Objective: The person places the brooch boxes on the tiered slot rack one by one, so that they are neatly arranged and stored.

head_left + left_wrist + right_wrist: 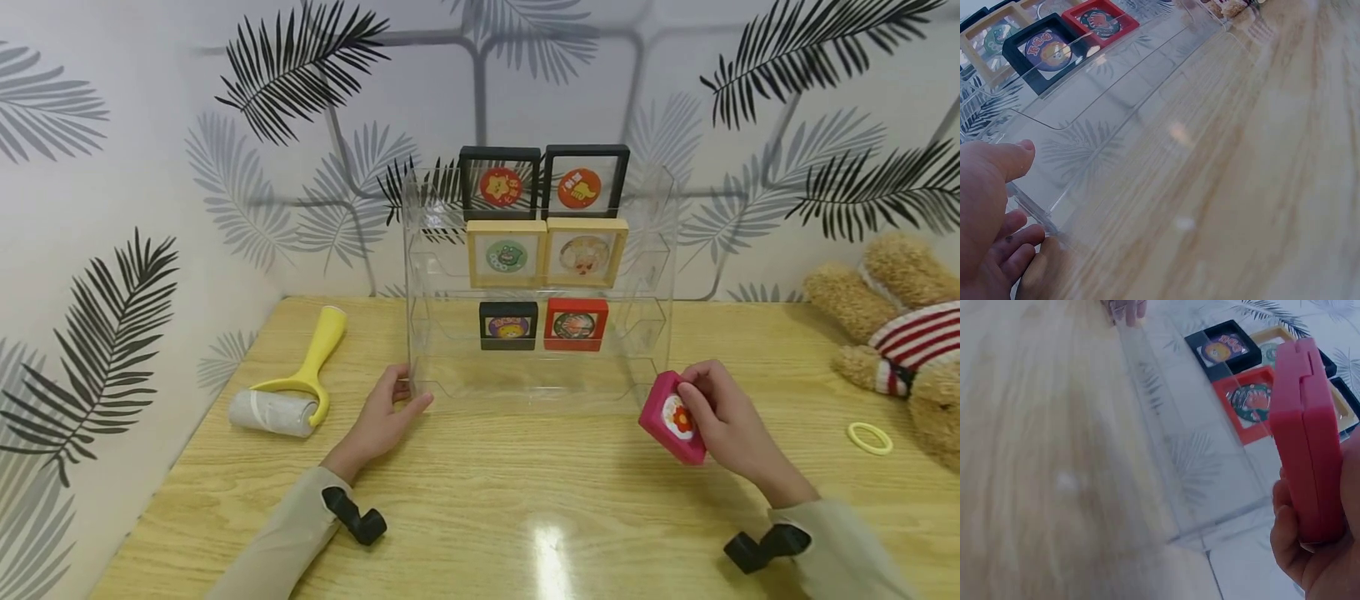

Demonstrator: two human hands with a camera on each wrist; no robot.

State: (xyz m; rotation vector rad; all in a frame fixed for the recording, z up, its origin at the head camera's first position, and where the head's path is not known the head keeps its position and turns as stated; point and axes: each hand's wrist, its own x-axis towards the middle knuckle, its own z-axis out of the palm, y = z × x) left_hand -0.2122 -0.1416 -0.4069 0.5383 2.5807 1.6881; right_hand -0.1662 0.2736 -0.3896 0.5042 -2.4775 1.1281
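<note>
A clear stepped display rack point(487, 377) stands against the wall, holding several small framed badges in three rows. The lowest row has a black frame point(508, 343) and a red frame point(576, 343). At the rack's lower left corner is my left hand point(381, 421), fingers along the side wall and thumb extended in front. In the left wrist view, that thumb point(1017, 159) lies over the clear edge, with loosely bent fingers below. My right hand point(727, 425) grips a pink badge frame point(660, 419) with a red flower, tilted beside the rack's lower right corner.
A yellow-handled lint roller point(303, 375) lies on the wooden table point(480, 500) at left. On the right are a yellow ring point(870, 438) and a teddy bear point(911, 333) in a striped shirt. The patterned wall point(360, 250) rises close behind the rack.
</note>
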